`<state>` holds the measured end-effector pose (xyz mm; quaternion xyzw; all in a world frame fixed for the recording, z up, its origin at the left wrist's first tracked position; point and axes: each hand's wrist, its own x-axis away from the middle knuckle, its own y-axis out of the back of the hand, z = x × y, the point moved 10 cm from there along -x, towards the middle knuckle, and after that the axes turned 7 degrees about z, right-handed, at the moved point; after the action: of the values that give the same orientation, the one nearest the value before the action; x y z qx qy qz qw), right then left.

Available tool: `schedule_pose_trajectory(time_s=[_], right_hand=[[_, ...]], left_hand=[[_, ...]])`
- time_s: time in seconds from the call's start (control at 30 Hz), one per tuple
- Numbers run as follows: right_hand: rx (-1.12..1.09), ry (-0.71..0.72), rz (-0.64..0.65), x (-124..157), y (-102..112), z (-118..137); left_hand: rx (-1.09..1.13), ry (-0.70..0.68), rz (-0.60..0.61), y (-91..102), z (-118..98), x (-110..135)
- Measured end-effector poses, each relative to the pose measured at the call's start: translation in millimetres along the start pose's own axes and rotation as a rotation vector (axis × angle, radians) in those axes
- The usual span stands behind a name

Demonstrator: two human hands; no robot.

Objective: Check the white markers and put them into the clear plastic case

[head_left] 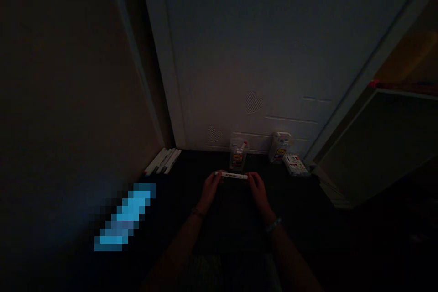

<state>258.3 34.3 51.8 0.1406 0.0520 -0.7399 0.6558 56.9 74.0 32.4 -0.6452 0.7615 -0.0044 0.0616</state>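
Note:
The scene is very dark. A white marker [233,175] lies level between both my hands, over a dark floor. My left hand [209,190] is closed round its left end and my right hand [257,189] is closed round its right end. Just beyond the marker, against the white door [260,54], stands a clear marker tub [238,154]. A second clear tub [280,147] stands further right.
Several white markers [163,161] lie in a row on the floor at the left by the wall. A flat pack of markers [296,164] lies beside the right tub. A blurred blue glowing patch [125,216] sits at lower left. A dark panel [376,146] stands at the right.

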Motion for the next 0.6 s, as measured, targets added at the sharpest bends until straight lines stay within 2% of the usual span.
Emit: schedule_pose_trajectory(time_s=[0.13,0.2,0.3,0.4,0.53,0.6], right_hand=[[0.017,-0.009,0.054,2.3,-9.0,3.1],[0.049,-0.013,0.091,3.3,-14.5,4.6],[0.108,-0.02,0.215,4.9,-28.9,6.4],[0.102,-0.029,0.331,7.8,-41.9,6.9],[0.074,-0.064,0.418,13.0,-51.8,6.6],[0.128,-0.022,0.426,15.1,-53.0,12.6]], left_hand=[[0.007,0.056,0.035,-8.2,3.7,0.7],[0.017,0.028,0.038,-9.8,-1.3,1.7],[0.022,-0.015,0.056,-13.6,-7.9,3.2],[0.022,-0.066,0.121,-24.2,-11.5,4.5],[0.034,-0.084,0.21,-38.5,-8.6,7.0],[0.062,-0.067,0.219,-40.2,-5.4,7.4]])
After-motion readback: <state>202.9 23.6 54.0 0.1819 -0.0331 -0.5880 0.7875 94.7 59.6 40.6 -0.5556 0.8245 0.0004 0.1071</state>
